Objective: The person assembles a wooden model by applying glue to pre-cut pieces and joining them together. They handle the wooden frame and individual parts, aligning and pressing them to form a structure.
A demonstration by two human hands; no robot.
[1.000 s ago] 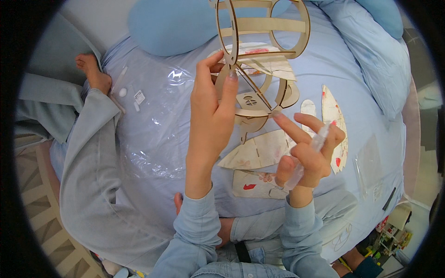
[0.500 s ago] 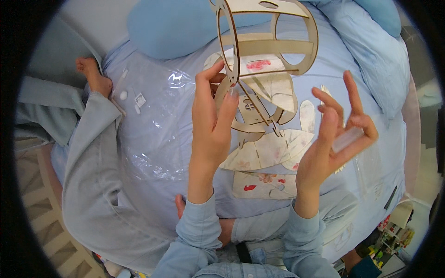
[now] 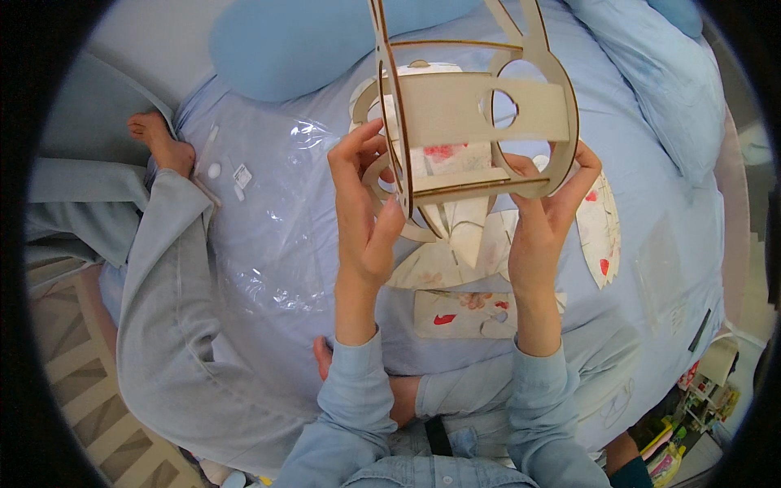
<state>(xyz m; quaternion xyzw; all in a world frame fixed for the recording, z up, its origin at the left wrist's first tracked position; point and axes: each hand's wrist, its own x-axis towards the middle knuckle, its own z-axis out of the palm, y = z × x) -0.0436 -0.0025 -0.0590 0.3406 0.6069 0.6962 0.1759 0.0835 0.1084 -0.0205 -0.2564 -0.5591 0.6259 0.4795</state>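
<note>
A light plywood frame [image 3: 447,110] of round rings joined by slats is raised in front of me, its top cut off by the upper edge. My left hand [image 3: 362,224] is closed on its left ring, near the bottom. On the opposite side, the fingers of my right hand [image 3: 541,220] curl around the right ring, partly hidden behind it. Another curved wooden piece [image 3: 419,232] shows below and behind the frame. Beneath lie pale panels painted with red: a rectangular panel [image 3: 455,315], a wide fan-shaped panel [image 3: 431,264] and a leaf-shaped panel [image 3: 602,236].
A clear plastic sheet [image 3: 277,236] spreads to the left, near some small white items [image 3: 242,174]. Farther left are a person's bare foot [image 3: 163,145] and grey trousers [image 3: 154,325]. Blue pillows [image 3: 293,49] lie at the back. A thin dark tool [image 3: 700,329] rests by the right bed edge.
My right hand has moved from the open air at right onto the frame's right ring. The frame has come lower and tilted. The whitish translucent object in my right hand no longer shows.
</note>
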